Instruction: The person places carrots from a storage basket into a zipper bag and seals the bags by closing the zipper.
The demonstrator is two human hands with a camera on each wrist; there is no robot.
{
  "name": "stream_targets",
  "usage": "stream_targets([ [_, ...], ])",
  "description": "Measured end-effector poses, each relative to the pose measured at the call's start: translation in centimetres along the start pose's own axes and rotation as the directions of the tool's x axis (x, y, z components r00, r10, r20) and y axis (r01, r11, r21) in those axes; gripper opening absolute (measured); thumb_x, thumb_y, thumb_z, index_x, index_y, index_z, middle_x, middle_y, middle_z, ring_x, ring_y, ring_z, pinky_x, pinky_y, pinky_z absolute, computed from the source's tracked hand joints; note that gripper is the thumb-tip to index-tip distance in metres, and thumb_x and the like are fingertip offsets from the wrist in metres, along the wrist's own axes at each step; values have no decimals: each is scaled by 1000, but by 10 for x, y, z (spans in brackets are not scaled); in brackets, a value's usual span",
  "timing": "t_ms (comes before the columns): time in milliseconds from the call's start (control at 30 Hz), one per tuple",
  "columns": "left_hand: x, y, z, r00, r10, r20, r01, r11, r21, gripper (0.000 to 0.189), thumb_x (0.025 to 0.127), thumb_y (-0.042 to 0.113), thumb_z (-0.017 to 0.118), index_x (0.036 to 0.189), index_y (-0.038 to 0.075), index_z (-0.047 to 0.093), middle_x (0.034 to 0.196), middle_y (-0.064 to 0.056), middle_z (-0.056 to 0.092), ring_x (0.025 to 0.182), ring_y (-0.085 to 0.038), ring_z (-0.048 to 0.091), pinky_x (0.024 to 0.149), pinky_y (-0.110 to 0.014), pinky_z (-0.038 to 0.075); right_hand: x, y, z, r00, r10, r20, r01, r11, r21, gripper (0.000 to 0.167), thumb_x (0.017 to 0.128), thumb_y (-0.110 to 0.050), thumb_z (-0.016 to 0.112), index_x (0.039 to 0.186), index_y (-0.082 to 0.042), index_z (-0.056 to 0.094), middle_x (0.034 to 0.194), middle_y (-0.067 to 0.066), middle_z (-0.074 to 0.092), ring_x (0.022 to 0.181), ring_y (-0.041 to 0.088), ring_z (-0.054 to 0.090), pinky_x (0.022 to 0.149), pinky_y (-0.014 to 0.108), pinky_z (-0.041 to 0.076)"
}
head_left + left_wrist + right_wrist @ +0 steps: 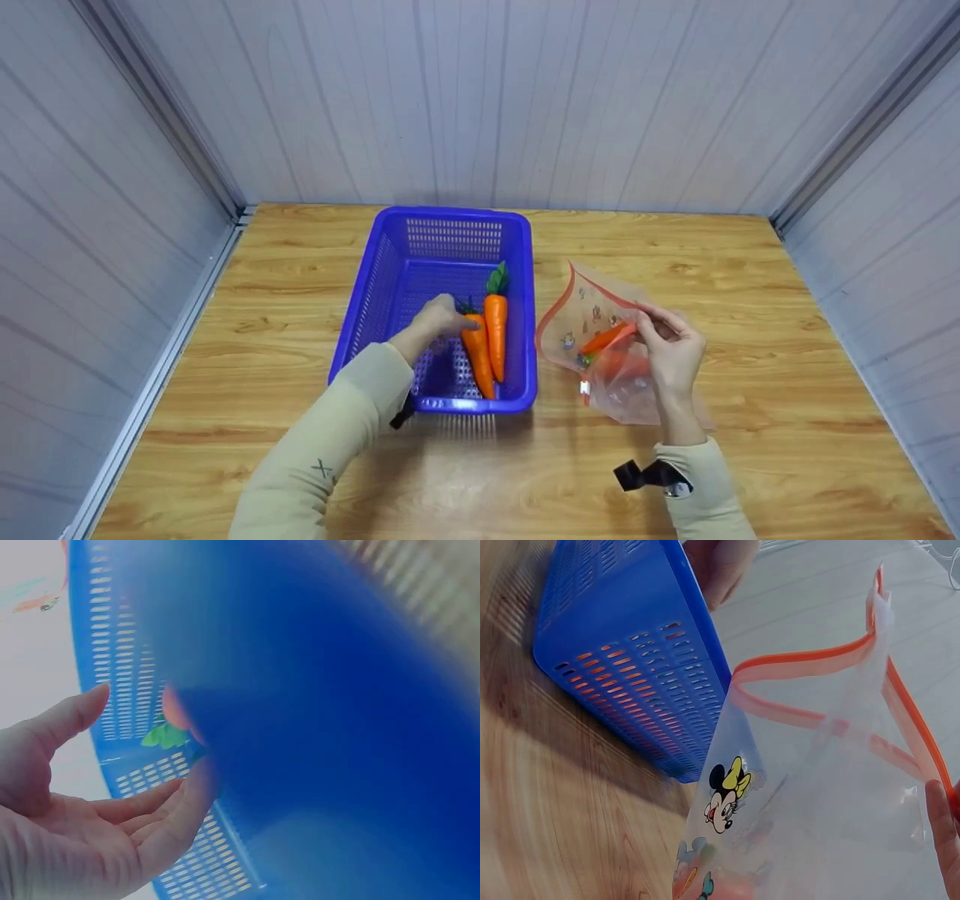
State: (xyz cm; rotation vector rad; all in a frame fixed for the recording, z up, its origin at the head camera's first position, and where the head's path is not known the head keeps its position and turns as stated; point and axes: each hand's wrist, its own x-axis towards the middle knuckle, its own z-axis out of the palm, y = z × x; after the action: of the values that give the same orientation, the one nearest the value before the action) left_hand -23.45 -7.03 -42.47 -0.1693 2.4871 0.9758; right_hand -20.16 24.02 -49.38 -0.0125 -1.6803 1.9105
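Note:
Inside the blue plastic basket (433, 406), two orange carrots lie side by side: a left carrot (480, 364) and a right carrot (496, 337) with a leafy green top. My left hand (439, 319) is over the basket at the left carrot's top end. In the left wrist view, its thumb and fingers are spread apart, with green leaves (165, 736) beyond them; the basket wall hides much. My right hand (675, 349) pinches the red-edged rim of a clear zip bag (559, 322), whose mouth gapes towards the basket. An orange carrot (602, 339) shows inside the bag.
A white zip slider (584, 388) sits at the bag's near corner. Both basket and bag rest on a wood-grain table (780, 360). Pale panel walls (480, 105) stand at the back and both sides.

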Motion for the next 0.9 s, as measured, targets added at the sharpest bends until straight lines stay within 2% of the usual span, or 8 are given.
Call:
stream_targets([
  [133,2,9,-8,999,39,-30,-38,998,47,58,75,26,68,117,-9,45,115,-21,51,104,-30,48,89,-38,40,-2,-6,2,1000,5,3,-5,1000,-3,25,73,-2,71,92,11,64,81,19,61,60,21,60,53,27,51],
  [267,8,17,-12,998,34,-48,-33,999,40,60,74,27,68,117,-8,46,112,-19,52,100,-27,49,87,-37,41,-4,-13,4,1000,11,-7,-11,1000,4,21,73,0,70,91,10,65,81,17,62,59,20,60,52,27,51],
  [300,10,18,-12,998,32,-54,-30,999,33,58,74,27,68,116,-8,47,109,-17,53,96,-25,50,86,-36,41,-6,-22,7,1000,22,10,-22,999,43,18,74,2,68,90,10,66,80,17,62,59,19,60,52,27,51],
  [433,21,20,-14,996,16,-88,-15,1000,17,45,75,26,68,104,-5,55,92,-12,55,80,-21,50,74,-33,45,-6,-19,4,999,12,31,-14,997,76,18,74,4,67,91,11,65,81,17,61,59,19,60,52,27,51],
  [600,44,10,-12,994,-20,-108,19,1000,-6,42,74,27,69,101,-3,59,96,-12,59,87,-23,54,79,-34,45,-4,-14,2,1000,-7,27,5,998,61,21,74,2,68,92,12,64,80,17,58,58,20,59,51,27,51],
  [700,106,-18,4,991,-25,-130,25,1000,-3,51,66,36,75,99,-1,61,97,-14,60,86,-25,56,76,-36,46,-6,-20,4,1000,-5,27,3,998,64,20,74,3,68,91,12,65,81,16,59,58,19,59,51,26,51],
  [833,217,-71,37,987,-29,-160,39,998,55,70,49,53,78,95,2,63,93,-13,62,84,-26,57,72,-37,47,-5,-16,2,1000,-16,13,16,998,55,20,74,4,68,91,12,64,86,18,59,57,21,59,50,27,51],
  [900,248,-87,47,991,-52,-125,62,995,81,85,41,63,76,99,4,62,96,-10,61,88,-26,56,75,-37,46,-2,-4,-3,1000,-25,8,24,998,52,20,73,4,68,91,12,65,88,20,58,57,22,59,50,29,51],
])
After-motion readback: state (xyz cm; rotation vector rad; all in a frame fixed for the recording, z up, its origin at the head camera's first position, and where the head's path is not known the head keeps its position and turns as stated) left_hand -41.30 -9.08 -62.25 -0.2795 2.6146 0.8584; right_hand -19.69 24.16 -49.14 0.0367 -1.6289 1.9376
